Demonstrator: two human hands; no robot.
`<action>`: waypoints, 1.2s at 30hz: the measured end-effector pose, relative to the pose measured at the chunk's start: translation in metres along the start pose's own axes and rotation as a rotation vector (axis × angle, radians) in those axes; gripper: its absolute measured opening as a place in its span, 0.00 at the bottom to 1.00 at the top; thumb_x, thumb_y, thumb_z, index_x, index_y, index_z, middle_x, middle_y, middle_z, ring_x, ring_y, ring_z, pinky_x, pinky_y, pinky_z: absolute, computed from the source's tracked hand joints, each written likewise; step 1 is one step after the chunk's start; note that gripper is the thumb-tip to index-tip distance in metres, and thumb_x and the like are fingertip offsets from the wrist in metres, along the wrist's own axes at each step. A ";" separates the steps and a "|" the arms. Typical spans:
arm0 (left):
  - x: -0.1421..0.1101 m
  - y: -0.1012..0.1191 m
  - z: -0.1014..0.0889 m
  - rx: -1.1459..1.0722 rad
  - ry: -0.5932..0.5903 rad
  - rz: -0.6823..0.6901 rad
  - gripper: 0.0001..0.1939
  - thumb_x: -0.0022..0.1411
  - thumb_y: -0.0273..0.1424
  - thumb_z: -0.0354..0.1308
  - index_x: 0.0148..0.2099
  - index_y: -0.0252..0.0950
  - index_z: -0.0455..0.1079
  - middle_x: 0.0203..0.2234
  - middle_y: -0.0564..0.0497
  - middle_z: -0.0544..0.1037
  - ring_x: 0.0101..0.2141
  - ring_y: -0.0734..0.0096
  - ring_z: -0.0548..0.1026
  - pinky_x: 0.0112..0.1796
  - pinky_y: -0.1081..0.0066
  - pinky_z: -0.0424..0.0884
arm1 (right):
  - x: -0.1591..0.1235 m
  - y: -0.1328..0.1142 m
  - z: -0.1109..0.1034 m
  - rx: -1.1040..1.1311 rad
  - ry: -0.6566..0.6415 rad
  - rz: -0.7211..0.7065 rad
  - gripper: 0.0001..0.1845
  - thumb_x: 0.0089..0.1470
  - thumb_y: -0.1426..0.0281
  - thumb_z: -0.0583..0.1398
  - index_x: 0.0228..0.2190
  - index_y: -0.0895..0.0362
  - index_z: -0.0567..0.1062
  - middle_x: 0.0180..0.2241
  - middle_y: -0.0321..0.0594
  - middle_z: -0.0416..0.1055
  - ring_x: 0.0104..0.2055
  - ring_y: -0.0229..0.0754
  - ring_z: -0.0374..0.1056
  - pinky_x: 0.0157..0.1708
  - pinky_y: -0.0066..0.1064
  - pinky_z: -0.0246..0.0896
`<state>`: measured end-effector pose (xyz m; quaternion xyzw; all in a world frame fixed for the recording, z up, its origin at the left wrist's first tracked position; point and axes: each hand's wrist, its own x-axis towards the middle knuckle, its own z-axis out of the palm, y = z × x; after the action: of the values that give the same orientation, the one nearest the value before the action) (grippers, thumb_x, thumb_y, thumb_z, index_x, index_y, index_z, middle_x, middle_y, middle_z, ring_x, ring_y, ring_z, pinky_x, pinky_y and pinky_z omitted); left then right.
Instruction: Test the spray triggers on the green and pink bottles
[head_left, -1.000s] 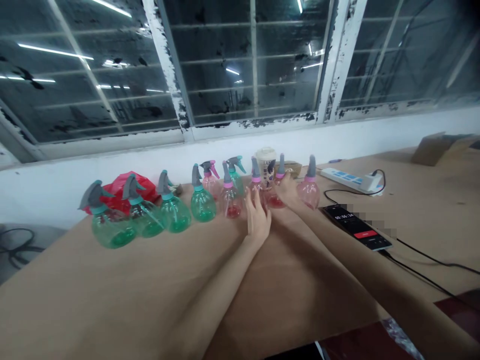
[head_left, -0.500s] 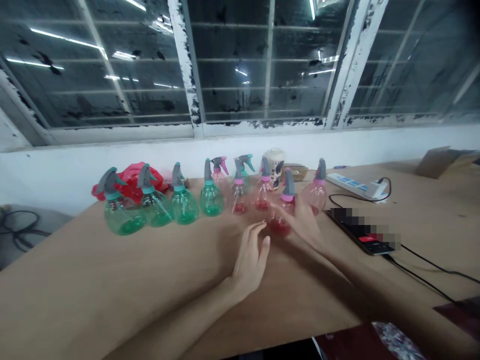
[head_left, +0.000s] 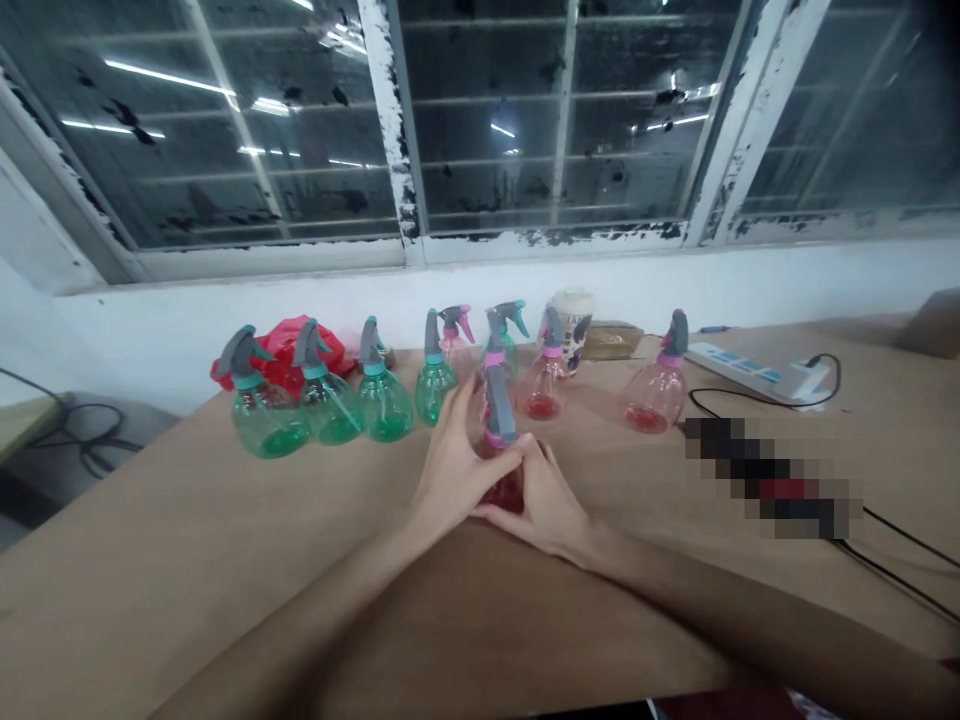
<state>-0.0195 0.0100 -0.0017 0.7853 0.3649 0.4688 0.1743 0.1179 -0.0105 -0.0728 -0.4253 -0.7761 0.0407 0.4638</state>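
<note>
Both of my hands are wrapped around a pink spray bottle (head_left: 505, 488) with a grey trigger head, standing in front of me. My left hand (head_left: 451, 465) holds it from the left, thumb across its front. On the right side, my right hand (head_left: 553, 508) grips the lower body, its fingertips meeting the left thumb. Directly behind, another pink spray bottle is mostly hidden. Red liquid lies in a pink bottle (head_left: 544, 385) just beyond and in another pink bottle (head_left: 656, 395) farther right. Several green spray bottles (head_left: 386, 405) line up at left.
At the back are a red plastic bag (head_left: 289, 345), a paper cup (head_left: 576, 325) and a cardboard piece (head_left: 615, 340). To the right, a white power strip (head_left: 739, 370) has a black cable looping beside it. A phone, partly blurred out, lies nearby with cables attached.
My right hand has brought one pink spray bottle out of the row, toward me and to the left. My left hand, empty before, has closed on it too. The view has shifted slightly right.
</note>
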 end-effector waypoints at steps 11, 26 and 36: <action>0.017 -0.007 0.018 -0.182 0.030 -0.196 0.10 0.59 0.36 0.57 0.40 0.37 0.70 0.31 0.52 0.77 0.34 0.66 0.75 0.35 0.70 0.69 | -0.008 0.007 0.000 0.007 -0.119 0.073 0.41 0.53 0.52 0.57 0.59 0.60 0.49 0.51 0.55 0.63 0.49 0.56 0.62 0.49 0.53 0.59; 0.021 -0.003 0.013 -0.181 -0.093 -0.102 0.08 0.60 0.31 0.55 0.42 0.37 0.67 0.36 0.49 0.77 0.39 0.66 0.75 0.42 0.67 0.70 | -0.008 0.011 -0.003 0.195 -0.271 0.305 0.53 0.35 0.49 0.68 0.58 0.52 0.53 0.54 0.49 0.60 0.56 0.57 0.56 0.53 0.54 0.56; 0.026 0.003 0.008 -0.102 -0.103 -0.036 0.02 0.58 0.27 0.54 0.32 0.36 0.65 0.25 0.56 0.72 0.26 0.75 0.71 0.31 0.72 0.68 | -0.009 0.007 -0.001 0.160 -0.248 0.309 0.53 0.34 0.49 0.68 0.56 0.53 0.55 0.55 0.50 0.60 0.59 0.59 0.53 0.56 0.54 0.53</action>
<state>-0.0040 0.0277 0.0120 0.7918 0.3452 0.4425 0.2409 0.1253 -0.0125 -0.0812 -0.4927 -0.7472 0.2250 0.3851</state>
